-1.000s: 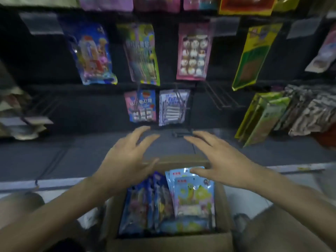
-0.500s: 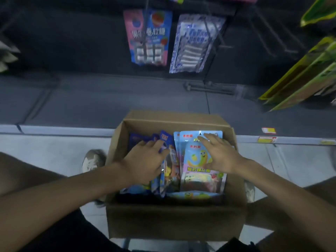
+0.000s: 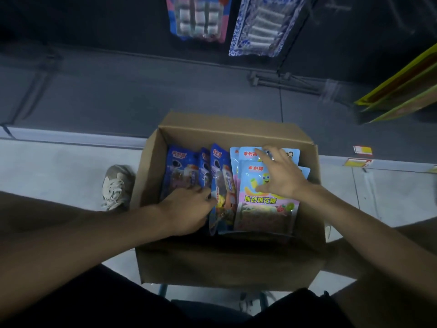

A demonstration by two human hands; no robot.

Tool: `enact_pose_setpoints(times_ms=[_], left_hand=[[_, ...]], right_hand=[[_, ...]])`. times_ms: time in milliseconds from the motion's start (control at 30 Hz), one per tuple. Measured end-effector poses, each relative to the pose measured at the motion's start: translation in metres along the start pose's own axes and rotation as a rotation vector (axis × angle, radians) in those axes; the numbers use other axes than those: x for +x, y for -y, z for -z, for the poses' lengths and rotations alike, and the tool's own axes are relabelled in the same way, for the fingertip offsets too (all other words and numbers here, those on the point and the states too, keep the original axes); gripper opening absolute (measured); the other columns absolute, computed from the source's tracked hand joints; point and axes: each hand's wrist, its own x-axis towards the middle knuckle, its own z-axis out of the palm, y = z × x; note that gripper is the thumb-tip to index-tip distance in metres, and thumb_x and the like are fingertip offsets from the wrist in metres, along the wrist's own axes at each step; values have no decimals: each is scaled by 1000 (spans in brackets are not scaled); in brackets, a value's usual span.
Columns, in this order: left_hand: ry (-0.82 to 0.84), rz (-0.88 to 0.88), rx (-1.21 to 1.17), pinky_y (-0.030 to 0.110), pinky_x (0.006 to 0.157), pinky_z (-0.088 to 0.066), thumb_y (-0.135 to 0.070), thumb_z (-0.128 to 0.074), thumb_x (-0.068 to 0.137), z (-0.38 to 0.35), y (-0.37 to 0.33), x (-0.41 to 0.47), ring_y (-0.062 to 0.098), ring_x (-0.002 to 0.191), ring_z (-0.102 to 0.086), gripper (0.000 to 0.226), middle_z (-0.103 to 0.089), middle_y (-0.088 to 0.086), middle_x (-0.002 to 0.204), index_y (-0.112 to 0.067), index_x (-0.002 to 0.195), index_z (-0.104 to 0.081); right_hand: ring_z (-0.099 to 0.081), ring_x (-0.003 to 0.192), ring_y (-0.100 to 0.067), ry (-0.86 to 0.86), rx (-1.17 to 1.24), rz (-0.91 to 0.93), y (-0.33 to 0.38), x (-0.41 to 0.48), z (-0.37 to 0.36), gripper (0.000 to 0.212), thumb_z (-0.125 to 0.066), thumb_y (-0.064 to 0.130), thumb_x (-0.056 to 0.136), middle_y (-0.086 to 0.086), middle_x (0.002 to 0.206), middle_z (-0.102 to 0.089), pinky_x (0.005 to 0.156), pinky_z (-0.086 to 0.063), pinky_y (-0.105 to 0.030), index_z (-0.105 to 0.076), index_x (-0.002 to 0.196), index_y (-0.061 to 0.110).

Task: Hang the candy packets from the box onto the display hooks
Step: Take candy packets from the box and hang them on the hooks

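Progress is judged early: the cardboard box (image 3: pixel 231 263) appears well stocked and no packet is lifted clear of it. The right hand (image 3: pixel 281 178) lies spread and released, its straight fingers (image 3: pixel 262 153) resting flat on the topmost light-blue candy packet (image 3: pixel 264 209), which lies directly beneath the palm with at least two like packets stacked under it. The left hand (image 3: pixel 186 209) reaches into the dark-blue candy packets (image 3: pixel 179 169). Its fingertips are tucked down between two of them, and whether they pinch one cannot be told. Far beyond both sets of fingertips, a pink-and-blue packet (image 3: pixel 198 17) and a blue-and-white packet (image 3: pixel 260 27) hang on the dark display. Whether these came from this box cannot be determined, and the hooks themselves are not plainly visible. Yellow-green packets (image 3: pixel 402 91) hang well off to the right of the right hand. Remaining work, as judged: extract each packet and hang it. The packets are flat, glossy plastic pouches with rounded upper corners and printed cartoon faces. They are likely slippery and flexible. The box is plain, matte brown corrugated card, open-topped.
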Motion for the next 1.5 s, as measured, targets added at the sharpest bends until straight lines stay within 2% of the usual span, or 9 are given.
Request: enact_pose_setpoints(times_ms=[233,433,633,767,867,1033,1200,1400,1500], left_hand=[[-79,-72,-184,40,100,-51,-51,-46,108,-1,-16,12,23,125,-58,46,-57,2,138,-24,144,-52],[-3,-170,-180,40,96,-53,-62,-37,107,-5,-39,22,22,112,-62,50,-63,2,125,-24,128,-62],[40,-220,-187,39,87,-55,-71,-35,103,1,-40,31,17,100,-64,55,-67,-3,113,-28,119,-65],[78,-252,-128,44,93,-54,-44,-50,106,8,-43,31,20,110,-62,32,-65,1,123,-24,128,-63],[70,-231,-143,44,95,-53,-37,-50,107,6,-44,29,18,109,-63,25,-68,-1,119,-25,124,-64],[5,-169,-164,37,89,-51,-37,-50,108,3,-44,27,14,102,-64,22,-69,-5,107,-25,107,-67],[-153,-80,-265,36,80,-52,-43,-49,108,7,-49,24,15,98,-66,26,-68,-7,104,-25,93,-60],[-407,102,-765,37,63,-51,-44,-64,103,45,-35,22,11,62,-63,36,-67,1,69,-23,73,-67],[-425,174,-1126,44,75,-62,-40,-73,98,57,-21,20,24,77,-77,31,-79,7,80,-12,85,-80]], right_hand=[[-33,139,-29,20,-220,132,3,4,1,136,-86,67,66,-7,152,-32,113,-39,-48,-2,168,32],[5,162,-36,25,-624,422,25,17,-2,117,-81,50,82,-14,175,-5,128,-8,-49,-7,169,23],[-21,153,-39,64,-745,324,37,14,7,96,-77,54,83,-14,162,-28,129,-9,-53,-32,161,22],[-32,146,-33,81,-657,292,42,4,13,74,-78,30,86,-15,164,-24,115,-31,-44,-45,151,16],[-40,141,-32,74,-622,282,44,-4,17,67,-71,15,90,-16,162,-29,112,-33,-42,-43,150,17],[-65,109,-31,76,-485,269,45,-10,32,53,-59,-7,88,-7,124,-64,91,-40,-38,-59,134,20],[-62,109,-34,3,-167,175,31,-15,48,35,-65,4,89,-4,107,-67,73,-36,-37,-63,119,21],[-68,108,-20,-88,188,46,-2,-19,63,25,-74,21,94,8,110,-73,87,-57,-39,-70,116,34],[-73,94,-21,-7,458,-8,-12,-26,64,11,-78,26,93,11,96,-75,86,-60,-42,-75,103,31]])
